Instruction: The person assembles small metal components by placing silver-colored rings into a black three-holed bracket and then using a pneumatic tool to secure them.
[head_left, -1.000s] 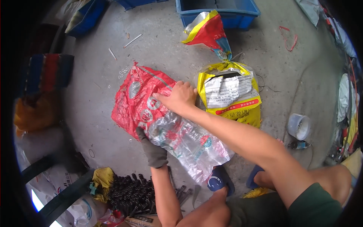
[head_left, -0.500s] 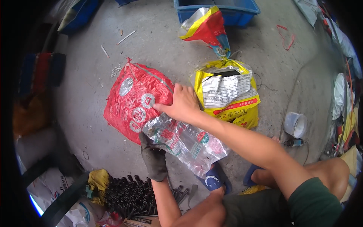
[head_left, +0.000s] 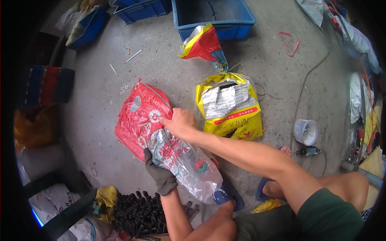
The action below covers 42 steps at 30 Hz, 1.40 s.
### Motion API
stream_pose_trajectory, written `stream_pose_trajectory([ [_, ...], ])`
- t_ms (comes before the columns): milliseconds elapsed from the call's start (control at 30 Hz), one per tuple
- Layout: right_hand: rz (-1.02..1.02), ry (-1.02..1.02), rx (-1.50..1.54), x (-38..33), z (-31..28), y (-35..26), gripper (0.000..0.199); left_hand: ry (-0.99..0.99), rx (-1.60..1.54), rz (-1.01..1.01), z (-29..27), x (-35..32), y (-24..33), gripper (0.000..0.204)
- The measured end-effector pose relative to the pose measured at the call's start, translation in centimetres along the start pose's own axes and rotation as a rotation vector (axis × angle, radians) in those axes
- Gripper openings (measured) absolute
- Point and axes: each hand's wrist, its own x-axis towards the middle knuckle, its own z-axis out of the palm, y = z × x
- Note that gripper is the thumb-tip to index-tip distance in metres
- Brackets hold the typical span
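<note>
A full red plastic bag (head_left: 130, 114) with pale round patches stands on the concrete floor in front of me. From its near end a crumpled clear plastic bag part (head_left: 189, 164) with red and green print spreads toward my foot. My right hand (head_left: 181, 124), bare, is closed on the red bag's right edge where the clear plastic begins. At the near lower edge, my left hand (head_left: 161, 172) in a dark grey glove grips the bag; its fingertips are partly hidden by the plastic. To the right stands a yellow bag (head_left: 237, 124) with its neck tied.
Blue crates (head_left: 217, 31) stand at the far side. A white tub (head_left: 305, 132) and a corded power tool (head_left: 309, 151) lie at the right. Black tubes (head_left: 138, 213) are heaped near left. Small washers (head_left: 125, 89) and a red strap loop (head_left: 289, 44) lie on the floor.
The view has shifted, showing more of the crates. Both hands stay on the red bag, and the clear plastic now hangs narrower and more bunched toward my foot.
</note>
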Motion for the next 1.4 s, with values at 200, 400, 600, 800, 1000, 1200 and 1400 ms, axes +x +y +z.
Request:
stream_pose_trajectory([
  [200, 0.094, -0.463, 1.097, -1.7, -0.7, 5.0, 0.06, 0.105, 0.187, 0.055, 0.8, -5.0, -2.4, 0.053],
  [400, 0.018, -0.387, 0.024, -2.5, -1.3, 6.2, 0.116, 0.075, 0.665, 0.272, -2.1, -4.3, -5.6, 0.044],
  [600, 0.015, -0.416, -0.146, -3.4, -2.7, 6.5, 0.144, 0.24, 0.64, 0.189, -2.0, -5.9, -8.6, 0.058],
  [800, 0.046, -0.28, -0.043, -5.1, -1.8, 5.9, 0.124, 0.064, 0.21, -0.016, 1.9, -6.4, -9.9, 0.072],
  [1000, -0.052, -0.497, -0.013, -7.3, -4.7, 8.0, 0.13, -0.09, 0.804, 0.211, -4.8, -7.0, -11.8, 0.071],
  [1200, -0.062, -0.351, -0.177, -7.8, -3.8, 7.4, 0.09, 0.033, 0.771, 0.018, -1.8, -8.2, -9.6, 0.052],
  [1400, -0.289, -0.504, -0.239, -6.7, -6.1, 9.0, 0.077, -0.201, 1.647, 0.382, -6.0, -8.6, -5.9, 0.053],
])
